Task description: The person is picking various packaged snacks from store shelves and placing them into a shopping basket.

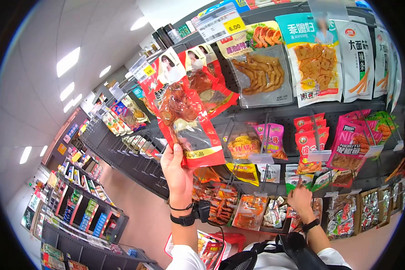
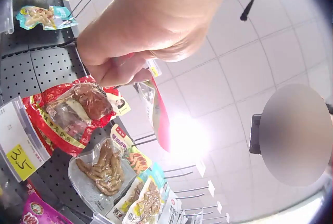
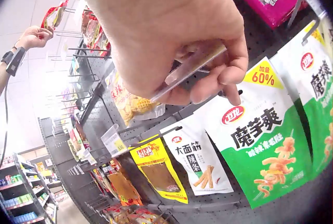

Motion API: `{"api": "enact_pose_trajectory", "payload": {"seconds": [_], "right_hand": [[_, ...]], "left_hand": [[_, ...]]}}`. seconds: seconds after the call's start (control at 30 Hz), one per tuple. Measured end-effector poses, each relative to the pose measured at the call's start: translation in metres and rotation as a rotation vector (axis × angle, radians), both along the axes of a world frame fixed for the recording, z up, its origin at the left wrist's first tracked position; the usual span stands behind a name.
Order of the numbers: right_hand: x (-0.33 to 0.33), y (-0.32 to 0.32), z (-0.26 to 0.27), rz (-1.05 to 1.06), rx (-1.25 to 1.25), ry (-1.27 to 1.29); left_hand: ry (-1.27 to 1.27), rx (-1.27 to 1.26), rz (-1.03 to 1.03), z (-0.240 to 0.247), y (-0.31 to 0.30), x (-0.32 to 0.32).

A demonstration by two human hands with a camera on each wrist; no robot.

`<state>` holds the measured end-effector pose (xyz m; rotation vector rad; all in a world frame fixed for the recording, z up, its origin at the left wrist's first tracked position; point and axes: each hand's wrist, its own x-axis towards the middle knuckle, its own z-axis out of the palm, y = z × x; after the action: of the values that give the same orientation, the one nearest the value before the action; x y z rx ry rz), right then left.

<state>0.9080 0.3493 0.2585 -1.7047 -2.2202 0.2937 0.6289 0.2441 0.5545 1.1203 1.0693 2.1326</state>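
Note:
My left hand point(image 1: 177, 168) holds up a red bag of braised poultry leg point(image 1: 183, 114), gripping its lower left edge, with the thumb on the front. In the left wrist view that bag point(image 2: 159, 112) shows nearly edge-on beyond the curled fingers. Similar red bags point(image 1: 207, 81) hang right behind it. Lower on the rack, my right hand point(image 1: 300, 198) reaches up to a green-and-white konjac snack bag point(image 3: 260, 135). Its fingers are bent near the bag's top, where a clear plastic strip point(image 3: 190, 70) crosses the palm. I cannot tell whether they pinch anything.
Bagged duck feet point(image 1: 261, 74), a teal-and-white snack bag point(image 1: 312, 58) and other packets hang from hooks on the dark pegboard. Price tags point(image 1: 218, 24) stick out in front. Boxes of small packets point(image 1: 249, 211) line the bottom. A red-edged basket point(image 1: 211, 247) is below me; an aisle runs left.

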Motion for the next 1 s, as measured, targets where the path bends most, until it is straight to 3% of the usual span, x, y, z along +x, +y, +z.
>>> {"api": "enact_pose_trajectory", "payload": {"seconds": [1.0], "right_hand": [[0.006, 0.009, -0.01, 0.051, 0.074, 0.067]], "left_hand": [[-0.057, 0.135, 0.162, -0.006, 0.041, 0.016]]}}
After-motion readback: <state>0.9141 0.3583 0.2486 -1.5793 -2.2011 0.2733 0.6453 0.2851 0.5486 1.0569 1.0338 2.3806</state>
